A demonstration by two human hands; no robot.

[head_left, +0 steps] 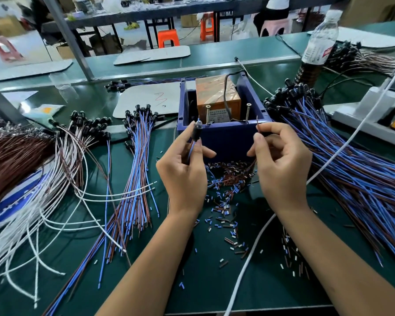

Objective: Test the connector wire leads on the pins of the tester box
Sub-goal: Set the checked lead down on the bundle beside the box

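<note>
The left hand [185,172] is pinching a connector [196,132] between thumb and fingers, holding it upright just in front of the tester box [224,135], with its blue wire [191,151] trailing down through the palm. The right hand [281,163] is pinching the brown lead [257,126] near its bare tip, and is pointing that tip up towards the right pin [247,112]. The left pin [207,114] is standing apart, close to the connector's top. Both pins are screws rising from the box's near rim; the box is sitting near the middle of the table [214,281], with an orange unit [217,96] inside it.

The lead tip is looking close to the right pin, but whether they are touching is too fine to tell. The blue wire's free end is hidden behind the left hand.

Risks from here, as I judge them:
- The thin lead may be bending or slipping off the pin, since the grip is sitting a little below the tip, giving a false fail.
- Both leads may be landing on one pin, or touching each other, giving a wrong reading.
- Bare fingers are working close to pins that may be live.
- The cut insulation bits [226,201] strewn by the near side of the box, and the wire bundles [351,160] beside it, may be snagging the trailing wire and tugging it off the pin.
</note>
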